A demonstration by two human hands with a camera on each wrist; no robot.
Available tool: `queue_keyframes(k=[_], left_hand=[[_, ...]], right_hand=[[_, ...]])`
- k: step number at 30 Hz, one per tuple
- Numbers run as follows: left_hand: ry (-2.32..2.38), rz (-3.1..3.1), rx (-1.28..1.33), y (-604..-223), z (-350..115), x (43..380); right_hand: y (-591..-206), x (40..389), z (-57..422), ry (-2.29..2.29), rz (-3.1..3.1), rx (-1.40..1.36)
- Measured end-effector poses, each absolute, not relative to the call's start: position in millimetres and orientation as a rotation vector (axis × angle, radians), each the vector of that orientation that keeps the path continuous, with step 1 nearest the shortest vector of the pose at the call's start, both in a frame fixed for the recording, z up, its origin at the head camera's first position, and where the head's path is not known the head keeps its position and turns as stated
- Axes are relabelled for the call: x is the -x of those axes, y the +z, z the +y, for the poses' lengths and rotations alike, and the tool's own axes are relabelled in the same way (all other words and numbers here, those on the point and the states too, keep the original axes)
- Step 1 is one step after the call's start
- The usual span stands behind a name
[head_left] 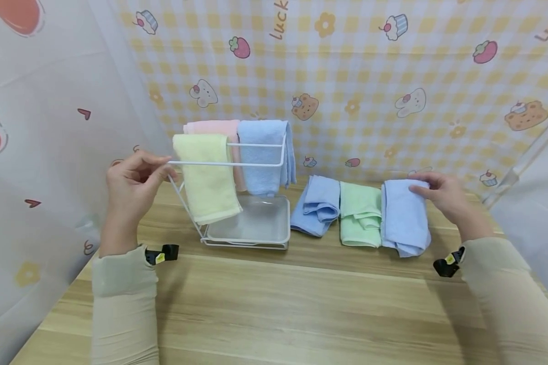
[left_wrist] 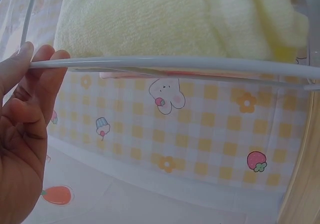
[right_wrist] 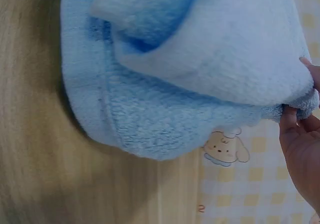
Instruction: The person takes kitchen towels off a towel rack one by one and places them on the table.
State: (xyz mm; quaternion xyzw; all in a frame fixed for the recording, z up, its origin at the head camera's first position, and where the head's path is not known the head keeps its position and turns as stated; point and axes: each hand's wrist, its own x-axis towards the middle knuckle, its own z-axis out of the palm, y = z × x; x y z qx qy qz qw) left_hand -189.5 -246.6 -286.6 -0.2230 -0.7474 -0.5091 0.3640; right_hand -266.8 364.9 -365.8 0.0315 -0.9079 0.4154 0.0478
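Note:
My left hand pinches the left corner of the front bar of a white wire rack; in the left wrist view, thumb and fingers close around that bar. Over the rack hang a yellow towel at the front left, a pink towel behind it and a blue towel at the back right. With my right hand I pinch the upper right edge of another folded blue towel, the rightmost of the row. The right wrist view shows this towel's loose folds.
A shallow white tray sits in the rack's base. Between rack and right hand lie a folded blue cloth and a folded green towel, side by side on the wooden table. A patterned curtain stands behind.

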Motion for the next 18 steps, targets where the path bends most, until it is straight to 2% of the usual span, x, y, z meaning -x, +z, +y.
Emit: queue_keyframes(k=[7,18], left_hand=[[-1.344,-1.909,0.563,-286.9,-246.4,188.9],[-1.315,-1.922,0.566,-286.5,-246.1,187.5]], right_hand=[[-376.7,267.6,362.8,1.279,-2.832,-0.043],[-383.1,265.0,358.3,1.143,-2.893,-0.173]])
